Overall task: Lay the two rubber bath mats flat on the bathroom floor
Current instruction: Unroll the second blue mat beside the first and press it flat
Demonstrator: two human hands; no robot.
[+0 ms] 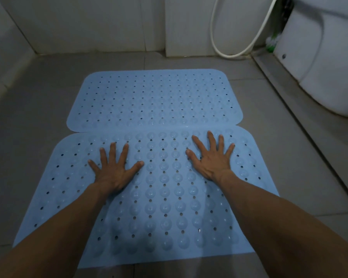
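Two light blue rubber bath mats with rows of holes and round bumps lie on the grey tiled floor. The far mat (155, 99) lies flat near the back wall. The near mat (161, 201) lies in front of it, and the two long edges meet or slightly overlap. My left hand (114, 169) presses flat on the near mat's left half, fingers spread. On the right half, my right hand (212, 157) presses flat the same way, near the seam between the mats.
A white toilet (327, 57) stands at the right, beyond a raised floor ledge (301, 109). A white hose (229, 55) loops down by the back wall. A green-and-white brush (271, 42) sits beside the toilet. Tiled walls close the back and left.
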